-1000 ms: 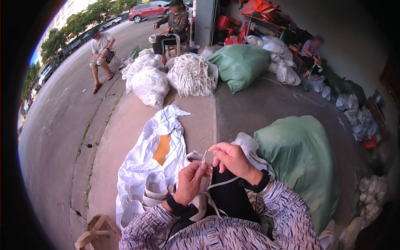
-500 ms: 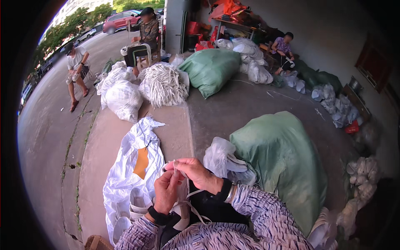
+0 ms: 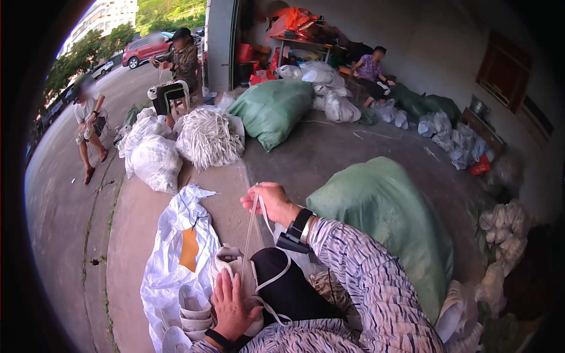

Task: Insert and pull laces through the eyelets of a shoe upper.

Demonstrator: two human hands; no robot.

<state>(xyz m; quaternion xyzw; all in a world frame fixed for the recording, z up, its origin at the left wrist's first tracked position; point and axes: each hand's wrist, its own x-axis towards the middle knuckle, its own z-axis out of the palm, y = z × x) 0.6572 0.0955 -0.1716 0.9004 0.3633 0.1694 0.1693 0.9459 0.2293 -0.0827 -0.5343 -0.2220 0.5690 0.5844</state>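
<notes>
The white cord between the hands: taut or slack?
Taut: the white cord runs straight from the raised right hand down to the left hand on the shoe upper.

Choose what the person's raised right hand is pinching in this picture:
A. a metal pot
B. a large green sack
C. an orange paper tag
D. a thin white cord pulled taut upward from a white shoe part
D: the right hand is raised and pinches a thin white cord that runs straight down to the white shoe part on the lap, which the left hand presses down.
</notes>
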